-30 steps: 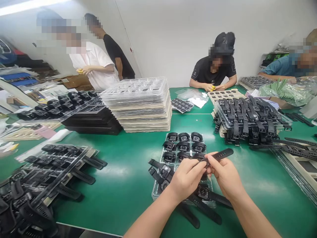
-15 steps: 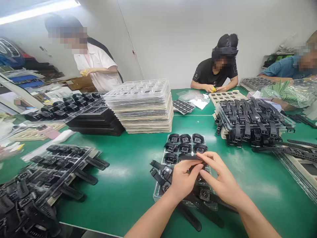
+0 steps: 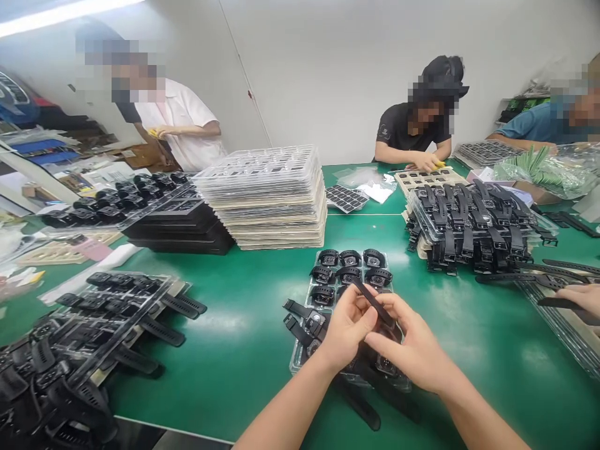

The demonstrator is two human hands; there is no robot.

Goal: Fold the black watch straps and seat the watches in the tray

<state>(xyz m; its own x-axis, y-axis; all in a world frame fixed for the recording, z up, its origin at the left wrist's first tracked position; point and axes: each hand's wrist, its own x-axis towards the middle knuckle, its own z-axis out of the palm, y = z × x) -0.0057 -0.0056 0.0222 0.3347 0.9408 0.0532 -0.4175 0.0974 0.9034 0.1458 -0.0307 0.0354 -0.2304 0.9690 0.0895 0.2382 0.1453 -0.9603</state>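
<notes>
Between both hands, above a clear tray, is a black smartwatch (image 3: 374,301), its strap slanting down to the right. My left hand (image 3: 347,328) is closed on its left side, thumb and fingers pinching it. On the other side my right hand (image 3: 412,340) is closed around it too; much of the watch body is hidden by fingers. Below, the clear plastic tray (image 3: 296,359) holds several black watches, those at the back with straps looped closed (image 3: 349,257). Nearer ones lie with straps open, such as the watch (image 3: 315,322) beside my left wrist.
A tall stack of trays (image 3: 276,219) stands behind. Trays heaped with watches sit at left (image 3: 107,312) and right (image 3: 469,219). A co-worker's hand (image 3: 584,297) reaches in at the right edge over straps. Other people work across the green table (image 3: 225,350).
The strap between my hands has turned from nearly level to a steep slant. A co-worker's hand has come in at the right. The person in black has leaned and moved a hand rightward.
</notes>
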